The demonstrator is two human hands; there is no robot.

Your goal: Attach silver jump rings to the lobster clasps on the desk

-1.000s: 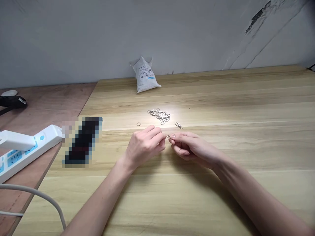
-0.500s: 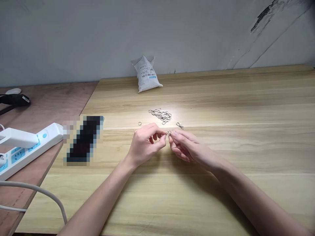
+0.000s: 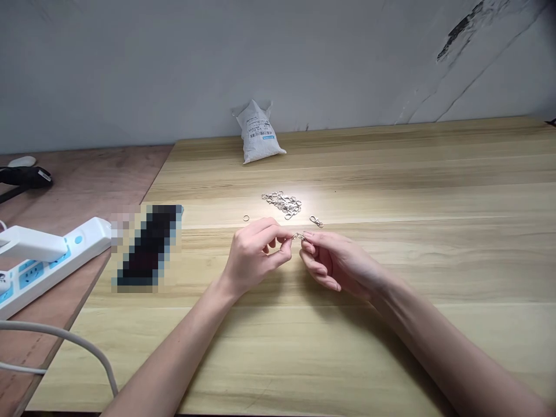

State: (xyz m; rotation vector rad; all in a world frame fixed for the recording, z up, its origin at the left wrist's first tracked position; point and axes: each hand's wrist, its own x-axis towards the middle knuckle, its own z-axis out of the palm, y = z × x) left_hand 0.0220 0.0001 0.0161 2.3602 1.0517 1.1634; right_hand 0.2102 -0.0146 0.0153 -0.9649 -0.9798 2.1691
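My left hand (image 3: pixel 255 255) and my right hand (image 3: pixel 336 262) meet above the pale wooden table (image 3: pixel 391 174). Their fingertips pinch a small silver clasp with a ring (image 3: pixel 297 236), partly hidden by the fingers. Beyond the hands lies a heap of silver lobster clasps and rings (image 3: pixel 281 204). A lone silver clasp (image 3: pixel 316 221) rests nearest my right hand, and a single split ring (image 3: pixel 246 218) lies beyond my left hand.
A white printed plastic bag (image 3: pixel 258 133) stands near the wall. To the left lie a pixelated dark object (image 3: pixel 147 246), a lower reddish-brown board (image 3: pixel 82 174), a white power strip (image 3: pixel 56 249) and a pale cable (image 3: pixel 56 331).
My hands have drawn slightly apart at the fingertips, and my right hand has turned a little. The small clasp stays pinched between them, and the heap has not moved.
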